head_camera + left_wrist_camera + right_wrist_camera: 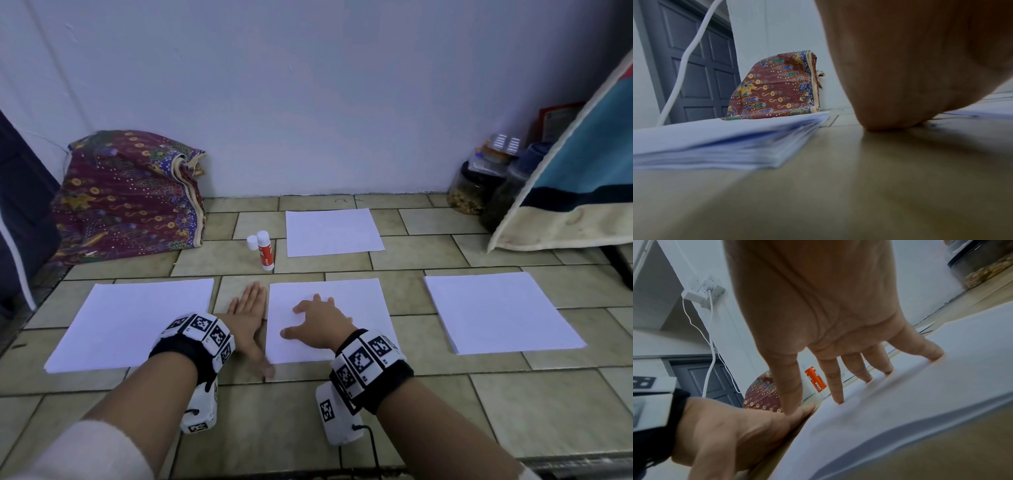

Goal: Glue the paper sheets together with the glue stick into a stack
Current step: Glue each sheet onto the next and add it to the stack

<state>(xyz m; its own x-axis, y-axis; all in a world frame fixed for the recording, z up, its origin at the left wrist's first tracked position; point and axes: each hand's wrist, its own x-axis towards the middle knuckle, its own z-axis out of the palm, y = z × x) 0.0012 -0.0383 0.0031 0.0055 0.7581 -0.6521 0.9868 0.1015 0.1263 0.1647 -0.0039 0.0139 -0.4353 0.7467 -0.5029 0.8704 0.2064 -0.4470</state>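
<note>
- The middle paper pile [329,320] lies flat on the tiled floor [308,428], straight ahead of the person.
- The right hand [320,327] rests on it, fingertips [839,400] spread, gripping nothing.
- The left hand [248,320] lies flat, fingers straight, against the pile's left edge.
- The glue stick [265,250] stands upright beyond the left hand, nearer to it, its loose cap [252,242] touching beside it.
- Counted: four patches of white paper, one glue stick, one cap.
- A folded patterned cloth [130,198] leans on the wall, far left.
</note>
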